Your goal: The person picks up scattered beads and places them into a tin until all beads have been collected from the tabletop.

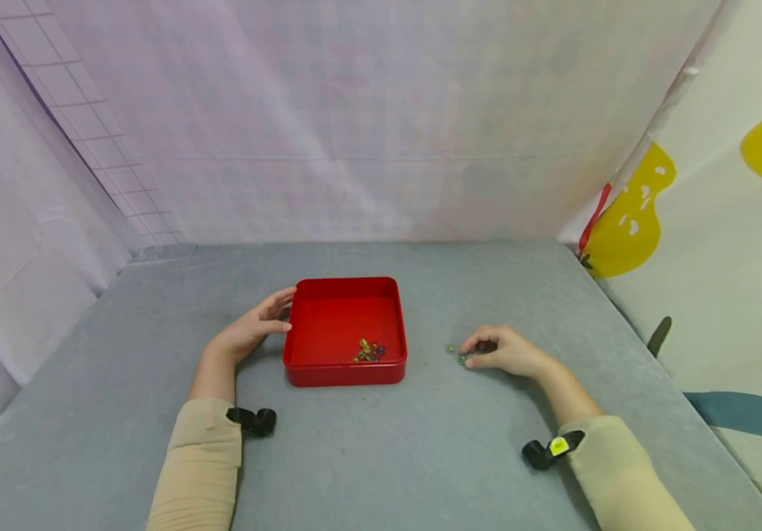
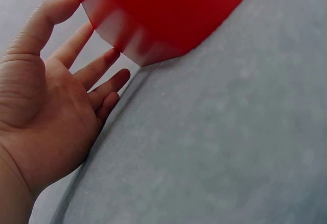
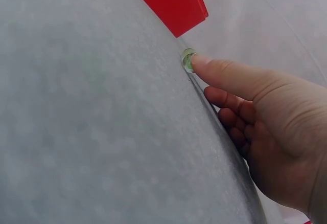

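A square red tray with raised walls stands on the grey table. Several small marbles, yellowish and dark, lie together in its near right corner. My left hand rests against the tray's left wall, fingers spread and fairly straight; the left wrist view has the fingertips along the red side. To the right of the tray, my right hand has thumb and index finger at a green marble on the table; the index tip is hidden in the right wrist view. Another green marble lies just left of that hand.
The grey table reaches back to a pale checked curtain. White cloth hangs on the left, and a sheet with yellow and teal shapes is on the right. Each sleeve carries a black wrist camera.
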Demonstrator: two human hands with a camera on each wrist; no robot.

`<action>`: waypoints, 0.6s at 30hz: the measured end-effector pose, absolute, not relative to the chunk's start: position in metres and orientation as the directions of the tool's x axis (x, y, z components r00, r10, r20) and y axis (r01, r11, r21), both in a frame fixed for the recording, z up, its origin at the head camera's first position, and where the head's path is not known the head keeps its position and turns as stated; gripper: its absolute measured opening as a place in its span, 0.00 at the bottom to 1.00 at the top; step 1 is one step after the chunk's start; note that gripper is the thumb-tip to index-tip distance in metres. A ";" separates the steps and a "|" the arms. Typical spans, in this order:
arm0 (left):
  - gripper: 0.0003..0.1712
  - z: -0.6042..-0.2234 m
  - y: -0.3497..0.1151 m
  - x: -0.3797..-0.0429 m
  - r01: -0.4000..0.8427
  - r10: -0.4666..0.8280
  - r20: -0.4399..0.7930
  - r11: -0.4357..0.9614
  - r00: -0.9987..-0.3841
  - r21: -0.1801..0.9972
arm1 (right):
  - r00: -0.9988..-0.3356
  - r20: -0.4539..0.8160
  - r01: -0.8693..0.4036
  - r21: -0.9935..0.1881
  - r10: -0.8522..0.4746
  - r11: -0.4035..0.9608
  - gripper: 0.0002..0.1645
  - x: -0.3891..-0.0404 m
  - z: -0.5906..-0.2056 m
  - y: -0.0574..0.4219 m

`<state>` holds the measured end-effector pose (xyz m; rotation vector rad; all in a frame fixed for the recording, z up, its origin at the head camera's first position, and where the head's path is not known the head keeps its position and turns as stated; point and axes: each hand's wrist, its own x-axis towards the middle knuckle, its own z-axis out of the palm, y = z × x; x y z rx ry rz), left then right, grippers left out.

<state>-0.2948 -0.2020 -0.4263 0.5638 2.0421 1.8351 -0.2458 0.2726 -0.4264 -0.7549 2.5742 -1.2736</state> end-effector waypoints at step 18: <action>0.41 -0.425 -0.202 -0.294 0.065 0.498 0.012 0.090 -0.867 0.994 | -0.835 0.094 -0.409 -0.765 -0.542 0.497 0.09 -0.226 -0.400 0.260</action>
